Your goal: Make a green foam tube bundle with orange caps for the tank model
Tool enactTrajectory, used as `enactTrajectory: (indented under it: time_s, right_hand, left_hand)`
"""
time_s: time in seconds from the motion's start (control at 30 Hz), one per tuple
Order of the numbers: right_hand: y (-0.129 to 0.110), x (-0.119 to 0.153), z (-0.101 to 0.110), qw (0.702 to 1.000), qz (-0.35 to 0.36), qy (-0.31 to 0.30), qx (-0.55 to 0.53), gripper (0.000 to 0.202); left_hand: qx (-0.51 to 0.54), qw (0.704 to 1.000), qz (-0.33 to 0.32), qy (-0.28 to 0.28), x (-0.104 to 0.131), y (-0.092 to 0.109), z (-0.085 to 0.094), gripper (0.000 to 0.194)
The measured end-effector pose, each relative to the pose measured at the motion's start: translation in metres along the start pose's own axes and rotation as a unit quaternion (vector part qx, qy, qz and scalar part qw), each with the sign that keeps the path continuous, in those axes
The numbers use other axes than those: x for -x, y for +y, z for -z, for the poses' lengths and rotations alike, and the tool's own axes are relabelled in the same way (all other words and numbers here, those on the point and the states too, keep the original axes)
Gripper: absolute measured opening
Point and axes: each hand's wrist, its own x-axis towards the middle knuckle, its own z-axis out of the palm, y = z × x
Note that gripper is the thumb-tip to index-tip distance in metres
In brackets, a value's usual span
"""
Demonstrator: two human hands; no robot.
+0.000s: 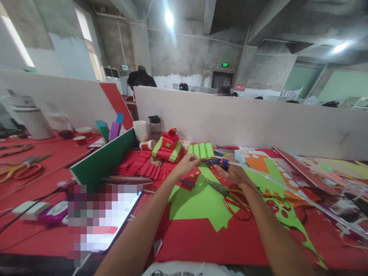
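My right hand is closed round a dark blue hot glue gun, with a long clear glue stick trailing from its back. Beside the gun's tip, my left hand has its fingers pressed together; what they pinch is too small to make out. Green paper rolls stand just behind the hands. Below them lie a green sheet and scissors with red and yellow handles. To the left is a red and green paper piece with a star.
A green board stands at the left, near a lit phone or tablet. Folded red strips, a white cup and a dark-lidded jar sit behind. Cut paper scraps lie right. A white partition crosses the back.
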Motion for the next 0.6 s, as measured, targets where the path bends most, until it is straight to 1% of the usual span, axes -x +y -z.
enactTrajectory:
  time_s: [0.1,0.3,0.43,0.6]
  right_hand:
    - [0.001,0.000,0.000,1.000,0.007,0.005,-0.002,0.034]
    - [0.007,-0.001,-0.001,1.000,-0.013,0.000,-0.005,0.032]
    - [0.010,0.000,-0.002,1.000,-0.005,0.001,-0.004,0.031]
    - [0.012,0.001,-0.003,1.000,-0.017,0.003,-0.001,0.026]
  left_hand:
    - [0.000,1.000,-0.001,-0.001,-0.002,-0.003,0.000,0.021]
    - [0.007,1.000,0.003,-0.010,-0.004,-0.008,0.001,0.023]
    - [0.007,1.000,0.007,-0.013,-0.005,-0.010,0.002,0.023]
    - [0.009,1.000,0.005,-0.017,-0.008,-0.013,0.002,0.024]
